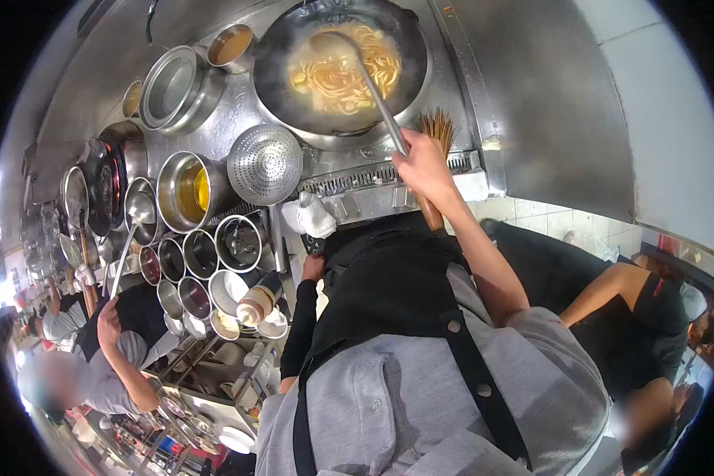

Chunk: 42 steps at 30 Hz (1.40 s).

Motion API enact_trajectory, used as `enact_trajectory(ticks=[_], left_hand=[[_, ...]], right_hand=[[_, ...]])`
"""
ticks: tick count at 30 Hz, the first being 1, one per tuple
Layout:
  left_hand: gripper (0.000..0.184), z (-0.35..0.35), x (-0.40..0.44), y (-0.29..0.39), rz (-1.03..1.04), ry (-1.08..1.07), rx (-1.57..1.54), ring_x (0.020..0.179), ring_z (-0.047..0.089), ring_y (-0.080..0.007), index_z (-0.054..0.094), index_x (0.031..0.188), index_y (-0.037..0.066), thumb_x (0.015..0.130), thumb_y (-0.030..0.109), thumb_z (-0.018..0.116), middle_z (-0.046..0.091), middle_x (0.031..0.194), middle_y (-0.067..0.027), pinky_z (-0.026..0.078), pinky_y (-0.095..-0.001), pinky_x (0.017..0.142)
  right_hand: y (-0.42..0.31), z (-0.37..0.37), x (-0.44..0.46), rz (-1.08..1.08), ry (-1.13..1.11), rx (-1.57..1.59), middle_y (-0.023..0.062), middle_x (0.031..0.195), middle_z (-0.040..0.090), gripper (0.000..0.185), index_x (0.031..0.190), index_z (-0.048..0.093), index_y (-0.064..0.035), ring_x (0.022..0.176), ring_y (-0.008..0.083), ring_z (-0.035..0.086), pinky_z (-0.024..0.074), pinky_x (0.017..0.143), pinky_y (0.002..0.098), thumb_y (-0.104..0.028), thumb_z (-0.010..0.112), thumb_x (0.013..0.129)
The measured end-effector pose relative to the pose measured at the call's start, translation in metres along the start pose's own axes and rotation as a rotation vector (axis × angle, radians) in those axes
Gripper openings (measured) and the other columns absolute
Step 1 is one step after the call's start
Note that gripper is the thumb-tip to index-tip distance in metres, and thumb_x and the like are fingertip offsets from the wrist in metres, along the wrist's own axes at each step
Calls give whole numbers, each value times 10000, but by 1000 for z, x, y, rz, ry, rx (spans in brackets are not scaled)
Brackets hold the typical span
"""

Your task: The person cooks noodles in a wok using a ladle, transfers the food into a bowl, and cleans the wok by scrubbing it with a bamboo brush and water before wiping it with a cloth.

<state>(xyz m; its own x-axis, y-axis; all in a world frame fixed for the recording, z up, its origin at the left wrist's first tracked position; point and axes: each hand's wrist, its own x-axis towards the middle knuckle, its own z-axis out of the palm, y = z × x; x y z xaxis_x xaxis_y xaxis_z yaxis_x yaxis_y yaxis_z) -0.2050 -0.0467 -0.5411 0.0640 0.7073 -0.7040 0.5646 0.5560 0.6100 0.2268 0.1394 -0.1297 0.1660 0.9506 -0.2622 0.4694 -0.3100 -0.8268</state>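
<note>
My right hand (424,165) is closed around the handle of a ladle (379,101); its wooden end sticks out below my fist. The ladle's bowl lies in the noodles (349,75), which sit in yellowish broth in a large dark wok (274,87). Down by the stove's front edge, beside my apron, is my left hand (313,267). Its fingers are mostly hidden, and I cannot make out whether it grips anything. A folded white cloth (309,214) lies just above it. Close behind my right hand stands a bamboo brush (436,131).
A perforated strainer (265,165) rests left of the wok. Further left are a pot with yellow liquid (166,190), a metal basin (170,87) and several seasoning containers (200,252). One co-worker (119,357) holds a ladle at the left; another person (627,317) is at the right.
</note>
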Motion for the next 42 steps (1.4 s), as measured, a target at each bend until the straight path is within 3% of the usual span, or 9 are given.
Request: enact_trajectory(ticks=[5,6,8,14,16,25,29,32,42], left_hand=[[435,-2,-3,-5,19,28,-98,1158,677,-418,709,1282,40,925,207,526,720,1175,-274,510,-438,1005],[433,-5,-2,-4,10,9,-74,1155,679,-415,706,1283,37,928,207,525,721,1172,-274,510,-440,1003],[430,-10,0,-2,-8,-27,-30,1149,685,-409,700,1286,30,935,206,524,724,1168,-275,510,-444,999],[421,-17,-12,32,-63,-7,-54,1120,697,-404,705,1260,19,949,261,557,732,1124,-280,515,-434,957],[410,-19,-5,18,85,-34,92,1104,700,-410,712,1238,19,950,268,562,732,1107,-283,517,-436,947],[382,-25,-14,28,-39,-8,-40,1065,703,-428,725,1180,13,950,269,559,729,1068,-290,522,-445,933],[379,-30,-11,25,317,-22,383,1057,692,-455,726,1145,-2,938,255,539,721,1061,-299,522,-459,931],[383,-33,-21,53,120,-26,243,1062,683,-466,725,1140,-9,928,240,525,712,1068,-310,521,-466,931],[398,-33,-23,54,126,-35,205,1044,682,-473,723,1144,-7,920,258,528,719,1034,-305,516,-478,924]], right_hand=[[24,-7,22,-146,146,-271,347,840,679,302,1065,637,122,817,491,702,586,770,525,-54,623,820],[40,3,33,-192,254,-338,275,682,635,193,985,612,98,679,392,721,563,650,481,-53,603,866],[47,12,40,-124,201,-197,303,734,665,198,949,620,124,713,413,721,581,655,479,-42,632,843],[30,8,33,391,-183,1147,74,749,604,96,964,633,51,594,107,562,432,489,237,-33,663,929],[38,4,37,491,-270,1445,49,821,596,77,952,629,26,565,52,482,351,457,202,-37,672,944],[7,-13,24,283,-168,809,32,608,539,106,833,637,20,458,112,509,399,420,282,-46,679,905],[1,-17,23,245,-139,674,23,576,531,123,811,625,17,440,121,511,410,394,302,-45,670,908],[11,-14,24,223,-134,625,26,558,540,112,828,630,25,421,125,519,421,390,310,-45,669,905],[-7,-17,60,-18,51,77,150,587,651,182,969,712,63,452,233,651,559,469,374,-52,646,844]])
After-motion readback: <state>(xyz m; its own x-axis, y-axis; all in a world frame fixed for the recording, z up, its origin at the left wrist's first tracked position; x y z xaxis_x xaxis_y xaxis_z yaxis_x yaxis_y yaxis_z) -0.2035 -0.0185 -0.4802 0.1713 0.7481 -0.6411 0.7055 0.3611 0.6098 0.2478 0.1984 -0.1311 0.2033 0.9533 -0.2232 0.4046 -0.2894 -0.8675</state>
